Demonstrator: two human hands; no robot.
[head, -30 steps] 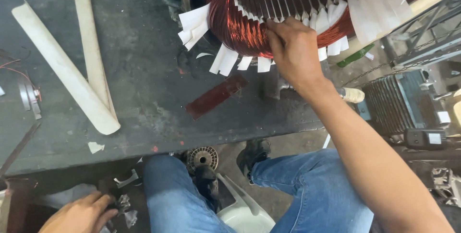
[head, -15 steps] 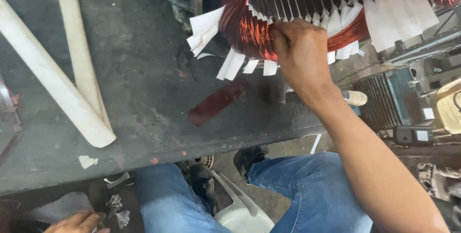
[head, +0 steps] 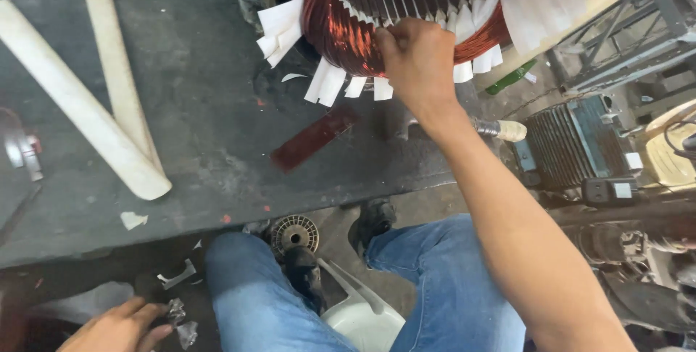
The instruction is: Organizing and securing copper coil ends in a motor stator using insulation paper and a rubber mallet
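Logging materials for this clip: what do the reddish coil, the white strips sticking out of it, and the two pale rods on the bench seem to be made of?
Coil: likely varnished copper wire; glossy reddish-orange strands.
White strips: probably insulating paper; thin, flat, matte, slightly bent.
Pale rods: unclear, perhaps plastic or rolled paper; smooth, off-white, dull.
The right hand rests on the coil.

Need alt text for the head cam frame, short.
Seen from above, the person's right hand presses on the copper windings of a motor stator ringed with white insulation paper strips, on a dark workbench. The left hand reaches low toward metal scraps by the floor; two white rods and a dark red strip lie on the bench.
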